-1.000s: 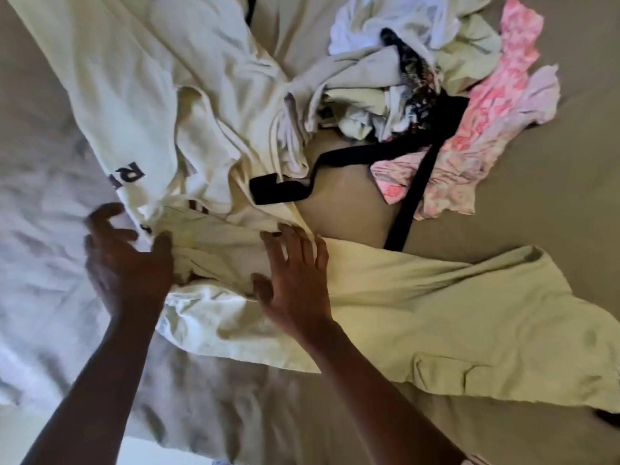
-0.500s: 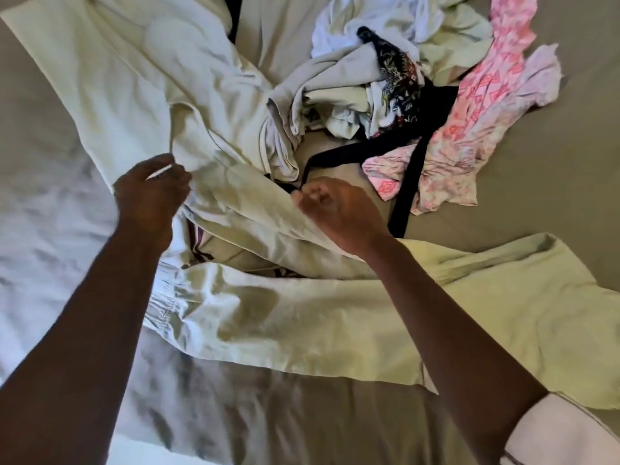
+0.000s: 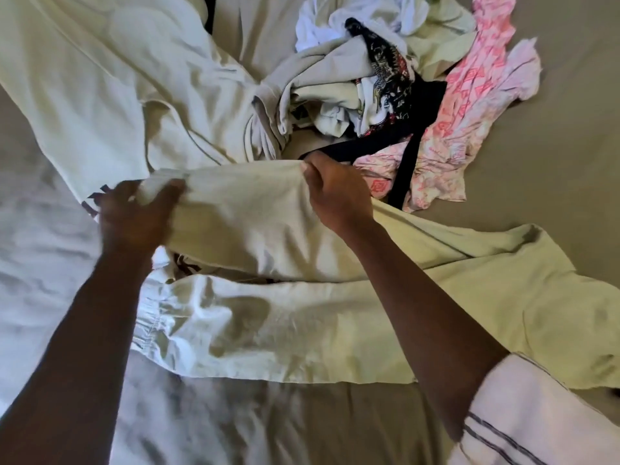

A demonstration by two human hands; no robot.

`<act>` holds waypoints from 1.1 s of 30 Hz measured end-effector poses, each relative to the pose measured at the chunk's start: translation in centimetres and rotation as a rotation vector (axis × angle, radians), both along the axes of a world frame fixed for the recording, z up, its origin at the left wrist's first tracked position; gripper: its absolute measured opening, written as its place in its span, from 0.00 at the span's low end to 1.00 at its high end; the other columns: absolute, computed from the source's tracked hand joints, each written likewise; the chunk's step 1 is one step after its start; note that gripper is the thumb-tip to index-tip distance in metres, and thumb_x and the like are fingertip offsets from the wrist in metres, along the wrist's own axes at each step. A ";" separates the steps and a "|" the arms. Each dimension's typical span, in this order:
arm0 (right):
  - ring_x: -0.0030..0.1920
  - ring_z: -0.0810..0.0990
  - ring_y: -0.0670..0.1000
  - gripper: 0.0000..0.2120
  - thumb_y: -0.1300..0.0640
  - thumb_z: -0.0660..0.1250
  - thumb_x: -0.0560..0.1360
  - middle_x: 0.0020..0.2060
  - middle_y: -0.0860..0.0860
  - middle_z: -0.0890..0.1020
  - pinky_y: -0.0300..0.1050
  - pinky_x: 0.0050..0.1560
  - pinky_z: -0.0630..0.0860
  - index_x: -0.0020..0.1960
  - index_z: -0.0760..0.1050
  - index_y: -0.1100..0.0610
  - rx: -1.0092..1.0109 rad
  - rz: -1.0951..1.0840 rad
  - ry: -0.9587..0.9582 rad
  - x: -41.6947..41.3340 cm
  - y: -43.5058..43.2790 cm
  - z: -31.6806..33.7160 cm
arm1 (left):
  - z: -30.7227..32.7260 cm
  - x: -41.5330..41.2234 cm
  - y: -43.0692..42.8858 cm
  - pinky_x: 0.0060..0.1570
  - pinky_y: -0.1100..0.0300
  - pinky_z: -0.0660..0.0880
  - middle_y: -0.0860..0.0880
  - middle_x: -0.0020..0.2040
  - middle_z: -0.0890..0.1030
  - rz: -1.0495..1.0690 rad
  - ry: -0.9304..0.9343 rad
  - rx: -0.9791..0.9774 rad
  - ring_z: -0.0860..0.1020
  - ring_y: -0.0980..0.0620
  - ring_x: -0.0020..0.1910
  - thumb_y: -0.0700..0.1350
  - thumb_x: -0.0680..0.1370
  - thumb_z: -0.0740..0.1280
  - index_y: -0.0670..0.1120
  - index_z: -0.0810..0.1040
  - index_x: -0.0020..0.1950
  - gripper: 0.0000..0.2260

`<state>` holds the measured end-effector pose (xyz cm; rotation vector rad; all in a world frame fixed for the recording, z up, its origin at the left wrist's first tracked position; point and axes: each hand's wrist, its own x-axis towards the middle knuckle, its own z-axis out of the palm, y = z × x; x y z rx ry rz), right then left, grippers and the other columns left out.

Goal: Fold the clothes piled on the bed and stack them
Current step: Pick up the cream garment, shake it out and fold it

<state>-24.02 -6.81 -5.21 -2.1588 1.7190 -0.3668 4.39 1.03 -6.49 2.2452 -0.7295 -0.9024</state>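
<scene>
Both hands are holding the raised upper layer of the pale green garment (image 3: 268, 330), which is lying on the bed (image 3: 553, 162) with its long axis running from 9 o'clock to 3 o'clock across the lower middle of the view. The left hand (image 3: 134, 216) is closing its grip round a bunched end of that layer on the 9 o'clock side, with the fingers curling over the cloth. The right hand (image 3: 339, 193) is pinching the same edge further toward 3 o'clock, thumb and fingers shutting on the fold. Between the two grips the edge is stretching fairly taut and standing lifted off the bed. The lower layer, with a gathered elastic band at its left end, is lying flat just toward 6 o'clock of both hands. The rest of the garment is trailing away toward 4 o'clock from the right hand, so the right arm is sitting nearer that loose length and the left nearer the gathered band. Judging from this, the coming move is likely bringing the held edge down toward 6 o'clock onto the flat layer, with the edge running parallel to the long axis. The pile of unfolded clothes (image 3: 379, 72) is lying at 1 o'clock, and a cream garment (image 3: 100, 95) is spreading out at 11 o'clock.
</scene>
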 end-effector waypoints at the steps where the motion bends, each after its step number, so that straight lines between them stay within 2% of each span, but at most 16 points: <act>1: 0.47 0.82 0.63 0.13 0.47 0.58 0.84 0.43 0.56 0.85 0.53 0.43 0.69 0.55 0.78 0.52 0.036 0.052 0.028 0.2 -0.3 -0.3 | 0.2 0.8 1.1 0.50 0.42 0.83 0.45 0.52 0.85 0.045 -0.046 -0.001 0.84 0.42 0.49 0.75 0.65 0.74 0.49 0.81 0.59 0.36; 3: 0.51 0.82 0.60 0.12 0.46 0.59 0.84 0.46 0.53 0.85 0.53 0.51 0.67 0.55 0.79 0.49 0.038 0.164 0.139 0.9 0.0 -1.3 | 0.8 1.0 2.8 0.53 0.37 0.81 0.43 0.55 0.84 0.035 -0.205 0.037 0.84 0.38 0.52 0.74 0.68 0.71 0.50 0.77 0.62 0.35; 5: 0.54 0.79 0.57 0.13 0.44 0.60 0.83 0.50 0.51 0.83 0.54 0.59 0.65 0.56 0.80 0.49 -0.002 0.155 0.189 1.2 1.0 -2.3 | 1.4 -1.3 3.3 0.66 0.36 0.72 0.40 0.69 0.76 -0.042 -0.402 0.099 0.76 0.35 0.66 0.62 0.72 0.72 0.51 0.70 0.70 0.30; 7: 0.53 0.78 0.56 0.13 0.45 0.61 0.83 0.51 0.51 0.81 0.55 0.60 0.67 0.57 0.80 0.51 -0.094 0.013 0.076 0.2 2.3 -2.9 | 2.9 -5.1 2.9 0.70 0.37 0.62 0.41 0.76 0.67 -0.177 -0.574 0.034 0.67 0.37 0.73 0.52 0.73 0.72 0.50 0.65 0.74 0.31; 8: 0.52 0.78 0.57 0.14 0.46 0.61 0.83 0.50 0.52 0.81 0.55 0.59 0.70 0.57 0.80 0.53 -0.150 -0.083 -0.007 -0.9 3.0 -2.7 | 3.4 -7.2 2.3 0.70 0.38 0.62 0.43 0.77 0.66 -0.287 -0.620 -0.050 0.67 0.38 0.72 0.50 0.74 0.71 0.50 0.66 0.74 0.29; 9: 0.51 0.79 0.57 0.14 0.47 0.60 0.83 0.49 0.53 0.80 0.55 0.56 0.72 0.57 0.80 0.54 -0.195 -0.189 -0.086 -2.5 3.7 -2.5 | 3.1 -9.1 1.9 0.67 0.39 0.67 0.44 0.75 0.68 -0.419 -0.602 -0.148 0.71 0.38 0.69 0.49 0.75 0.70 0.51 0.69 0.72 0.25; 11: 0.49 0.80 0.56 0.14 0.49 0.60 0.82 0.49 0.55 0.79 0.55 0.50 0.75 0.57 0.81 0.54 -0.232 -0.439 -0.230 -6.5 5.2 -1.9 | 2.8 -13.4 1.1 0.52 0.41 0.79 0.46 0.69 0.72 -0.612 -0.435 -0.283 0.81 0.38 0.54 0.49 0.77 0.68 0.51 0.75 0.66 0.18; 13: 0.49 0.80 0.57 0.12 0.53 0.62 0.80 0.50 0.56 0.80 0.55 0.51 0.77 0.56 0.82 0.56 -0.259 -0.687 -0.263 -12.0 6.5 -1.7 | 2.8 -18.3 0.6 0.45 0.44 0.80 0.47 0.65 0.75 -0.761 -0.261 -0.319 0.83 0.40 0.45 0.46 0.78 0.69 0.50 0.77 0.64 0.15; 16: 0.57 0.81 0.59 0.16 0.59 0.60 0.76 0.55 0.56 0.82 0.54 0.62 0.76 0.58 0.82 0.56 -0.260 -0.940 -0.219 -20.6 7.4 -0.9 | 2.7 -24.4 -0.2 0.47 0.46 0.79 0.46 0.63 0.78 -0.929 -0.157 -0.322 0.83 0.39 0.49 0.43 0.79 0.70 0.48 0.78 0.66 0.15; 18: 0.61 0.80 0.60 0.18 0.61 0.59 0.77 0.59 0.58 0.81 0.47 0.65 0.71 0.62 0.81 0.57 -0.176 -1.024 -0.148 -26.0 6.6 -0.2 | 1.7 -27.7 -1.3 0.50 0.46 0.79 0.45 0.63 0.78 -0.994 -0.132 -0.306 0.82 0.38 0.52 0.44 0.80 0.69 0.48 0.77 0.67 0.15; 21: 0.63 0.79 0.61 0.20 0.57 0.64 0.78 0.63 0.62 0.79 0.46 0.63 0.70 0.69 0.77 0.60 0.123 -1.029 0.003 -32.6 4.7 0.2 | 0.1 -32.3 -2.7 0.55 0.47 0.77 0.45 0.65 0.76 -1.137 -0.138 -0.208 0.79 0.39 0.58 0.48 0.81 0.68 0.49 0.77 0.69 0.16; 22: 0.61 0.81 0.61 0.20 0.54 0.66 0.76 0.61 0.61 0.81 0.47 0.62 0.73 0.66 0.78 0.59 0.231 -1.007 0.003 -34.0 4.1 0.1 | -0.2 -33.6 -3.0 0.56 0.47 0.77 0.44 0.67 0.76 -1.184 -0.152 -0.161 0.79 0.39 0.59 0.50 0.81 0.68 0.49 0.76 0.70 0.17; 25: 0.51 0.86 0.57 0.09 0.51 0.72 0.70 0.46 0.54 0.87 0.48 0.57 0.81 0.48 0.84 0.52 0.435 -0.889 0.044 -36.7 2.6 -0.5 | -1.1 -36.4 -3.6 0.57 0.48 0.76 0.45 0.68 0.75 -1.193 -0.212 -0.065 0.78 0.40 0.61 0.54 0.81 0.68 0.50 0.76 0.70 0.18; 28: 0.47 0.84 0.52 0.06 0.54 0.69 0.71 0.43 0.49 0.86 0.46 0.52 0.80 0.44 0.84 0.51 0.321 -0.908 0.042 -38.9 1.1 -0.4 | -1.5 -38.7 -5.2 0.54 0.48 0.76 0.44 0.58 0.80 -1.164 -0.305 -0.085 0.80 0.40 0.57 0.54 0.81 0.68 0.51 0.81 0.63 0.13; 30: 0.44 0.80 0.50 0.06 0.56 0.67 0.75 0.42 0.47 0.85 0.40 0.47 0.75 0.43 0.83 0.51 0.168 -0.997 -0.034 -40.0 0.6 -0.6 | -1.6 -39.3 -6.8 0.50 0.49 0.76 0.43 0.52 0.83 -1.118 -0.322 -0.140 0.81 0.39 0.52 0.51 0.80 0.70 0.50 0.84 0.57 0.09; 33: 0.45 0.83 0.50 0.07 0.60 0.67 0.75 0.43 0.49 0.85 0.37 0.47 0.73 0.46 0.84 0.53 0.025 -1.006 -0.253 -40.1 1.1 -2.5 | -2.1 -40.0 -8.3 0.50 0.49 0.74 0.40 0.53 0.82 -1.026 -0.348 -0.156 0.79 0.37 0.52 0.49 0.80 0.70 0.47 0.84 0.57 0.09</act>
